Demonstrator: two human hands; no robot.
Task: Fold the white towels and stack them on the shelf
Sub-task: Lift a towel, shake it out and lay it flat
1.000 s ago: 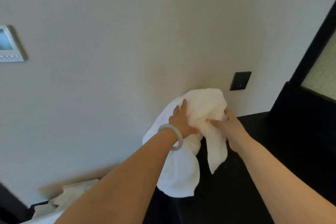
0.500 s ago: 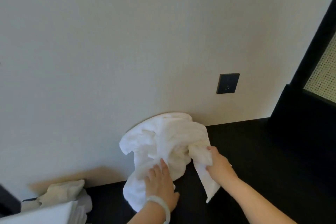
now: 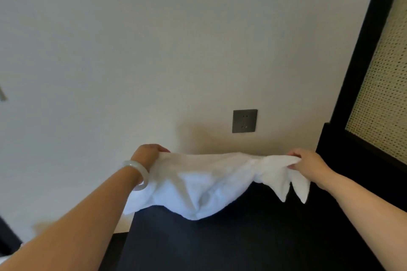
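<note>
Above the back edge of the dark surface [image 3: 242,246], close to the wall, I see the white towel [image 3: 204,185] held in the air, stretched sideways between the two hands. Both arms reach forward and are well apart. The left hand [image 3: 147,154], with a pale bracelet [image 3: 138,171] on its wrist, curls its fingers over the left end of the upper edge and grips it. The right hand [image 3: 308,164] grips the right end with closed fingers, and two loose corners hang down beside it. The middle of the towel sags; I cannot tell if its lowest fold touches the surface. The left fingertips are hidden behind the cloth, and the left forearm covers the towel's lower left part. A grey socket plate [image 3: 244,120] sits on the wall above.
</note>
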